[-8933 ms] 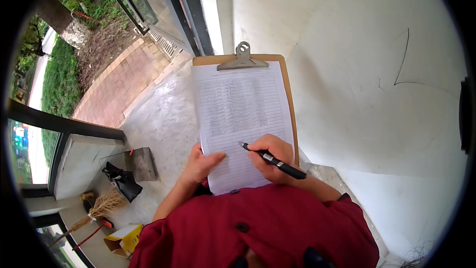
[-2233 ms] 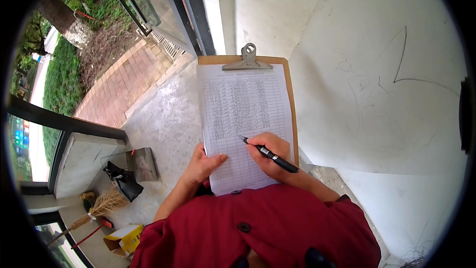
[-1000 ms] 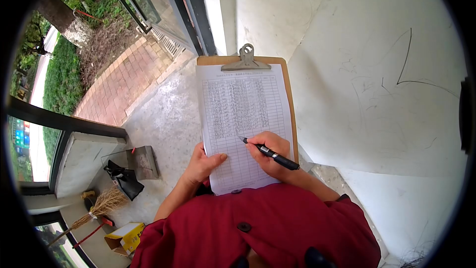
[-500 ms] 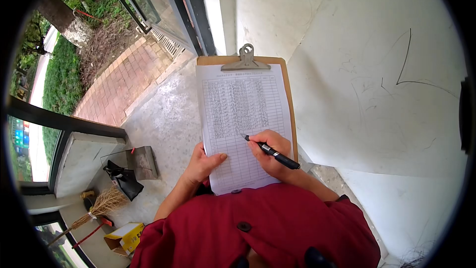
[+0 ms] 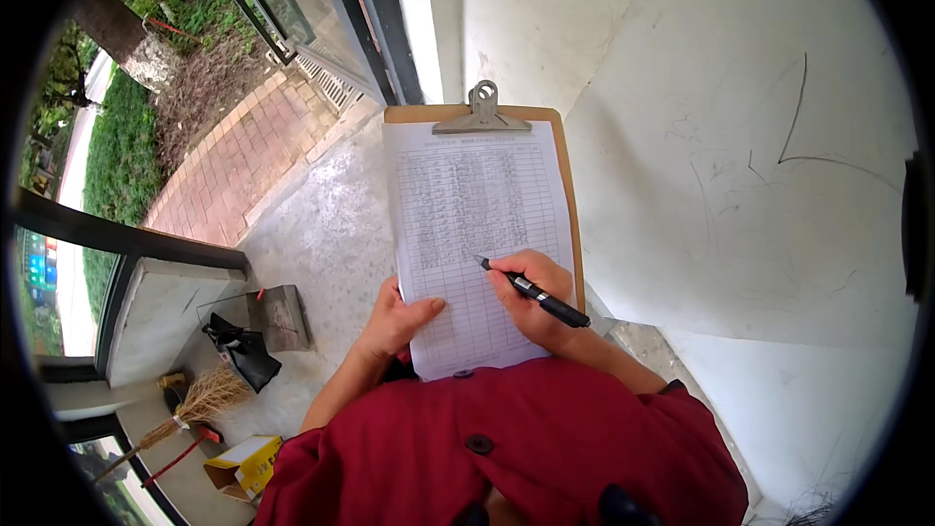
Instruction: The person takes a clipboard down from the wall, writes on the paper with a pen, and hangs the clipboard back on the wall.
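A brown clipboard (image 5: 576,234) with a metal clip (image 5: 483,111) at its far end is held in front of my red jacket. On it lies a printed table sheet (image 5: 458,326), its upper rows filled with handwriting and its lower rows blank. My left hand (image 5: 397,318) grips the clipboard's left edge, thumb on top of the paper and the other fingers hidden underneath. My right hand (image 5: 538,300) rests on the sheet's right side, closed around a black pen (image 5: 536,294). The pen's tip points up and left, close to the lowest written rows.
To the right is a white wall (image 5: 721,214) with dark scribbles. An open glass door (image 5: 302,0) leads onto a brick path (image 5: 243,151). At lower left are a metal dustpan (image 5: 282,317), a black bag (image 5: 243,351), a straw broom (image 5: 206,397) and a yellow box (image 5: 255,463).
The clipboard and my right hand with the pen have shifted very slightly upward in the view. Both hands keep the same hold.
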A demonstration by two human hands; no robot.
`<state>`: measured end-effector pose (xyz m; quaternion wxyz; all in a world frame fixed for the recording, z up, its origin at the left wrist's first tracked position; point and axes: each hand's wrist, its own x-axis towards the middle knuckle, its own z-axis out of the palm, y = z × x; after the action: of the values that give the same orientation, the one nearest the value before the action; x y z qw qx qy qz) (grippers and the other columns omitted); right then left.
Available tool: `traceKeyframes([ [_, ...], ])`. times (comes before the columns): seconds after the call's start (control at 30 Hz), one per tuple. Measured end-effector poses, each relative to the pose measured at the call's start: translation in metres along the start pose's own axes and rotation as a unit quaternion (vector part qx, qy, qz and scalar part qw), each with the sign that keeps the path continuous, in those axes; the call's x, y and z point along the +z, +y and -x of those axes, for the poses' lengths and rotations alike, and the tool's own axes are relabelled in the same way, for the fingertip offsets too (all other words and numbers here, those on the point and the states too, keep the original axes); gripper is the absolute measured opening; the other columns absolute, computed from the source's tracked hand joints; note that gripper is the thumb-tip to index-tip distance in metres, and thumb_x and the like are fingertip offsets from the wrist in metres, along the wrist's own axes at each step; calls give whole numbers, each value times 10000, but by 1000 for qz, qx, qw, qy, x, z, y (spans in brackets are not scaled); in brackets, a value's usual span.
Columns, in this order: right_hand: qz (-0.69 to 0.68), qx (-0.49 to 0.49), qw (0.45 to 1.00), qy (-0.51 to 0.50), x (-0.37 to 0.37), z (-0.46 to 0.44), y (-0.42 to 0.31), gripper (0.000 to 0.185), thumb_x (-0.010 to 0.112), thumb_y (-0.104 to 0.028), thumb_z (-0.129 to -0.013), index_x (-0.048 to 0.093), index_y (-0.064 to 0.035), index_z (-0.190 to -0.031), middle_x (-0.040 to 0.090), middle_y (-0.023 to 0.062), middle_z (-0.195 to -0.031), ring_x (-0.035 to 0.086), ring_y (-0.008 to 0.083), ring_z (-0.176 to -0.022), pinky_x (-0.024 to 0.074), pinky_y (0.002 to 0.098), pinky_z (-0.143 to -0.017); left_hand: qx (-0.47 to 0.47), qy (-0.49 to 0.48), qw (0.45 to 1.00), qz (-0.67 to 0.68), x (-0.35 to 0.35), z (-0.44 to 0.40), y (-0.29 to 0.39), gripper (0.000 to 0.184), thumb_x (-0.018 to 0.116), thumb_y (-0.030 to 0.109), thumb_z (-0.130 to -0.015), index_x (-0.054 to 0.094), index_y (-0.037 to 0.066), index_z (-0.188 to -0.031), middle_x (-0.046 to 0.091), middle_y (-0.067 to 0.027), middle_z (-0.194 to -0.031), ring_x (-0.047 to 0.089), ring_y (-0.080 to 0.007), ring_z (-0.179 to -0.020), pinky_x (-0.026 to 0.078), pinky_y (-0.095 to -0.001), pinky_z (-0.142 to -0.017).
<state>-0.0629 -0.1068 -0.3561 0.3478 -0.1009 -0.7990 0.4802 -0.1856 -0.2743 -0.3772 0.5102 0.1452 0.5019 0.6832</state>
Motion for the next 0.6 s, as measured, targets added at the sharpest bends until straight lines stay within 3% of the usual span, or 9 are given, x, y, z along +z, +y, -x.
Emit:
traceKeyframes([
  [0.6,3,-16,1000,-5,1,2,1,120,666,3,-750,581,-8,-834,577,103,-690,569,203,-566,443,279,-496,2,-5,1000,16,-1,0,-2,365,632,44,-783,534,-31,-1127,610,-104,-1066,579,-171,-960,460,-321,-856],
])
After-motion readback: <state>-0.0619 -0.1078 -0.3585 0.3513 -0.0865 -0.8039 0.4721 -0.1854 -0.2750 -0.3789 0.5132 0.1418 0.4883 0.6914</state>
